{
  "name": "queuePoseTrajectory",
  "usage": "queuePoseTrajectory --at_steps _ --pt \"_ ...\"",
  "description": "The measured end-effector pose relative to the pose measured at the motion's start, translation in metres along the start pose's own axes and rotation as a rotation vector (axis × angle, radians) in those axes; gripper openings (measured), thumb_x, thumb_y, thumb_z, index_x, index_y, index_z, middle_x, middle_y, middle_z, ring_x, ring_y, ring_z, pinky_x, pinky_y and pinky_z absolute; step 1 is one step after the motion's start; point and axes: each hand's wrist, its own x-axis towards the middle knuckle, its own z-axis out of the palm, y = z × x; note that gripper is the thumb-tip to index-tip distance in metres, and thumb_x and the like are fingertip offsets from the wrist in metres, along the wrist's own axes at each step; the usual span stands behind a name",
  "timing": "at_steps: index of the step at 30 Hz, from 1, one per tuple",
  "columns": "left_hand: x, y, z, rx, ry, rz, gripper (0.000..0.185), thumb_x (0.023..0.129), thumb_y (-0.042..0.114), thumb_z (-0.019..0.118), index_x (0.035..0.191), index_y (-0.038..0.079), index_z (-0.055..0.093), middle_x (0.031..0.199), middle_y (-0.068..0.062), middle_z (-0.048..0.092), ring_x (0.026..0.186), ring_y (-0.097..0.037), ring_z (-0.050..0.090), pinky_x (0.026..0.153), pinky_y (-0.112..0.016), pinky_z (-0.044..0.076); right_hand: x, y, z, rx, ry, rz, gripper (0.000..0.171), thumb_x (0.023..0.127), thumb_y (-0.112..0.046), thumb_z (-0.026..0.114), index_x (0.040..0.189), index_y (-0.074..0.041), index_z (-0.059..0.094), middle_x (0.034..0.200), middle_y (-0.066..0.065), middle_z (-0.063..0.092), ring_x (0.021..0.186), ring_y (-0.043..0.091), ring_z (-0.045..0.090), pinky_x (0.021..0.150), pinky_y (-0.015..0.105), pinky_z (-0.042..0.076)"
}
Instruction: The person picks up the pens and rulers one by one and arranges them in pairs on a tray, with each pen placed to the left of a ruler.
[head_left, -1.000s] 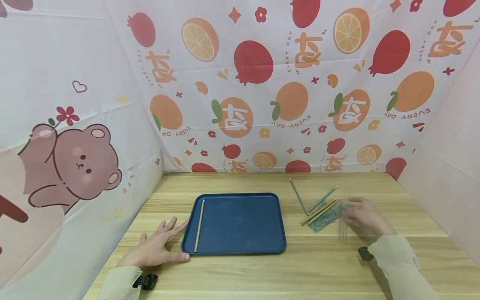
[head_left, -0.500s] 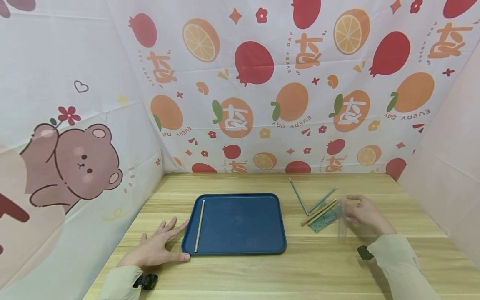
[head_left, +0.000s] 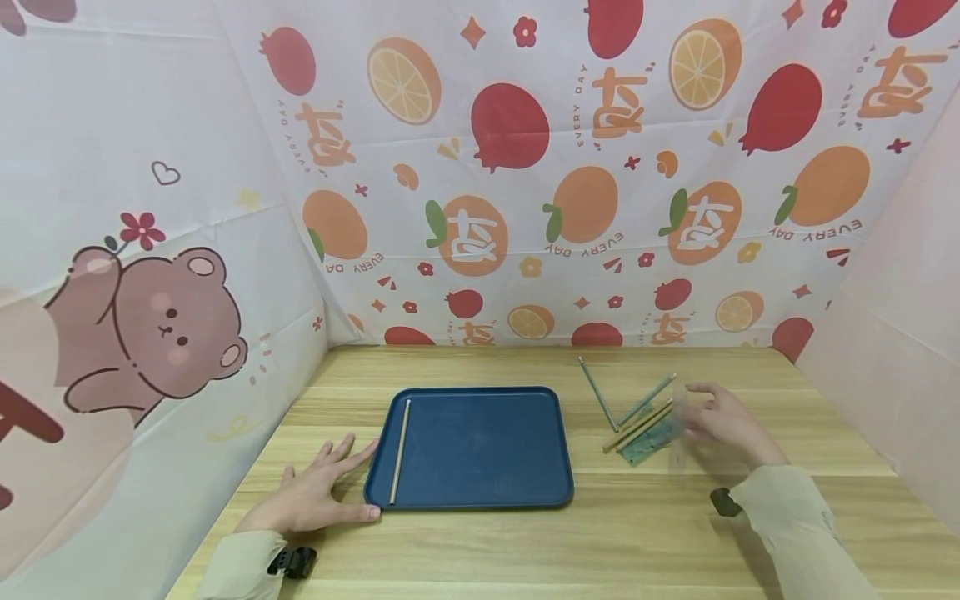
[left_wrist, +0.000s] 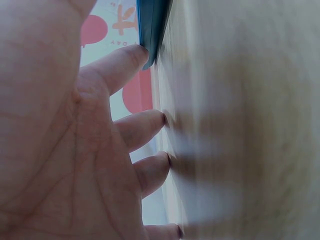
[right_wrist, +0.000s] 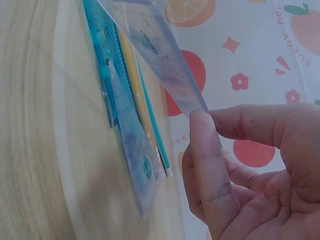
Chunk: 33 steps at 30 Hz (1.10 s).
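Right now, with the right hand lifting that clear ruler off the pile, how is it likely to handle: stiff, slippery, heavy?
The clear ruler looks thin and flat, so probably light and slightly springy. The right hand pinches only one end between thumb and finger, and the smooth plastic may slip. It stays straight while tilted above the teal ruler, suggesting reasonable stiffness.

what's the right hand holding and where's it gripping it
The right hand pinches a clear plastic ruler by one end, between thumb and fingers. The left hand holds nothing; it lies flat against the blue tray.

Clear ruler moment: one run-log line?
right hand pinches clear ruler, lifted | left hand flat, touching blue tray | pencils on table
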Motion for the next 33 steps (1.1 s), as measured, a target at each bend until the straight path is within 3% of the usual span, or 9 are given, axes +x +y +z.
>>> queuePoseTrajectory --at_steps 5,16,33 --pt "0.000 0.000 0.000 -0.012 -0.002 -0.002 0.108 0.080 0.066 0.087 0.168 0.026 0.038 0.175 -0.031 0.022 0.156 -0.069 0.013 0.101 -0.101 0.004 0.000 -0.007 0.004 0.001 -0.011 -0.008 0.075 0.109 -0.019 0.064 0.162 0.012 0.022 0.134 0.039 0.063 0.098 0.018 0.074 0.079 0.027 0.064" --pt "0.000 0.000 0.000 -0.015 -0.005 -0.005 0.109 0.080 0.066 0.087 0.169 0.026 0.037 0.175 -0.031 0.022 0.156 -0.069 0.013 0.101 -0.101 0.003 0.008 -0.018 0.016 0.066 -0.031 -0.032 0.074 0.106 -0.007 0.062 0.163 0.011 0.019 0.126 0.034 0.068 0.081 0.007 0.070 0.072 0.023 0.063" --pt "0.002 -0.002 0.001 -0.012 -0.004 0.001 0.108 0.080 0.067 0.086 0.168 0.027 0.038 0.175 -0.031 0.022 0.156 -0.069 0.013 0.101 -0.101 0.003 0.017 -0.045 0.043 0.112 -0.056 -0.049 0.071 0.106 -0.004 0.061 0.164 0.008 0.022 0.125 0.035 0.067 0.085 0.016 0.074 0.073 0.025 0.065"
